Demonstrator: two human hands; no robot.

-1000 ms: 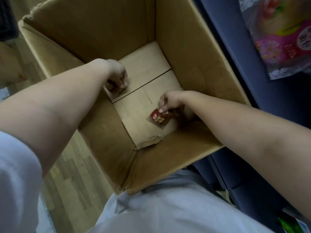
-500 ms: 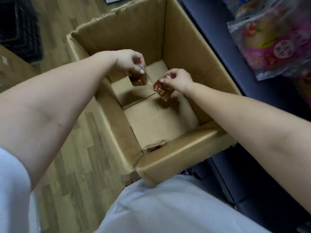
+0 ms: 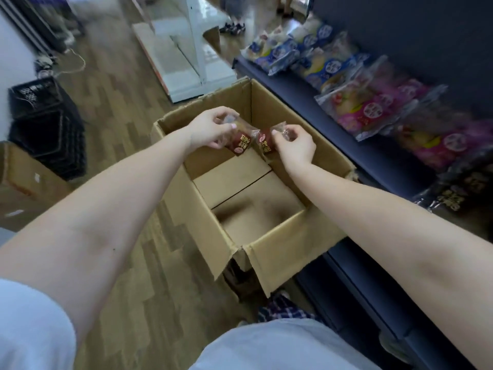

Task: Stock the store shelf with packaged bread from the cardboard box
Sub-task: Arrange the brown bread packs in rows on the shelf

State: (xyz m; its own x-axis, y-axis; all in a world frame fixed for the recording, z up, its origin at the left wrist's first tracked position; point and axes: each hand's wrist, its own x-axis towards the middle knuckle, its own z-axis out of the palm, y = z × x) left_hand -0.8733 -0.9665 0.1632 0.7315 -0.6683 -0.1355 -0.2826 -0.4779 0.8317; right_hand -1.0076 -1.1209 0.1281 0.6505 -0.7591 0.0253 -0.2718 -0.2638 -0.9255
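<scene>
From the head camera, both bare arms reach forward over an open cardboard box (image 3: 280,252) that stands on a wood-patterned floor (image 3: 114,102), pushed up against a dark blue store shelf (image 3: 373,161).

The left hand (image 3: 210,129) is closed around one small bread packet (image 3: 241,141), pinching its clear wrapper end between thumb and fingertips; the dark red label hangs down toward the box. The right hand (image 3: 293,146) grips a second small packet (image 3: 265,141) the same way, thumb and fingers closed on the crinkled clear end. The two packets sit just beside each other, nearly touching, held above the far half of the box and level with its rim.

Inside the box the bottom flaps show bare, with a dark seam running across them.

On the shelf to the right lie rows of bagged bread: blue-and-white bags (image 3: 306,57) at the far end, pink bags (image 3: 373,110) nearer, and dark bags (image 3: 458,193) closest, all somewhat blurred.

To the left stand stacked black crates (image 3: 45,124) and another cardboard box (image 3: 24,180). A white display stand (image 3: 186,60) sits beyond the box on the floor.
</scene>
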